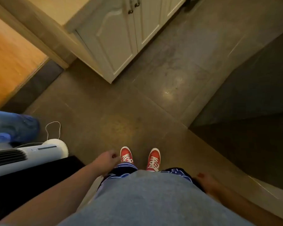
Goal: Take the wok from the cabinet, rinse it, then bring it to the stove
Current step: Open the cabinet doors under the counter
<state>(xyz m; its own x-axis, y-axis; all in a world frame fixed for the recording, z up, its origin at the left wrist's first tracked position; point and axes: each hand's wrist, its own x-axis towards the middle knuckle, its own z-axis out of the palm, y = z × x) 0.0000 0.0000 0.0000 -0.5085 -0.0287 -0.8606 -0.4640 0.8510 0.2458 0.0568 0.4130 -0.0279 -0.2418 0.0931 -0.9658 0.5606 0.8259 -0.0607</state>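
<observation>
Wok nowhere yet: left hand [107, 158] loosely curled, right hand [207, 182] blurry, both empty, white cabinet doors [119, 38] need opening next.

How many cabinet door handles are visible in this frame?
2: both dark handles sit side by side at the top edge, where the white cabinet doors meet. Others may lie outside the frame.
</observation>
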